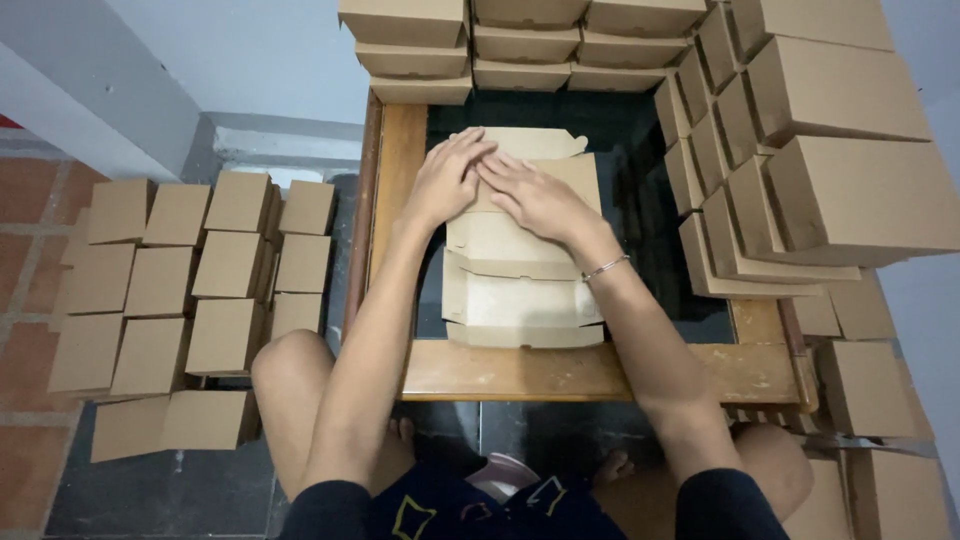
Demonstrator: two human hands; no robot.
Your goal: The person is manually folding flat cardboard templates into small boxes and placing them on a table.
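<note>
On the table [500,375], both hands press a flat cardboard blank [520,270].
Left hand [447,180] and right hand [535,195] lie palm-down, fingers straight and together, fingertips meeting over its far flap; folded boxes [190,285] are stacked around.

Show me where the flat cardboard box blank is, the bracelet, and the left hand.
flat cardboard box blank [520,300], head view, on its bare lower panel.
bracelet [605,267], head view, on the band at the right wrist.
left hand [448,180], head view, on its back.
</note>
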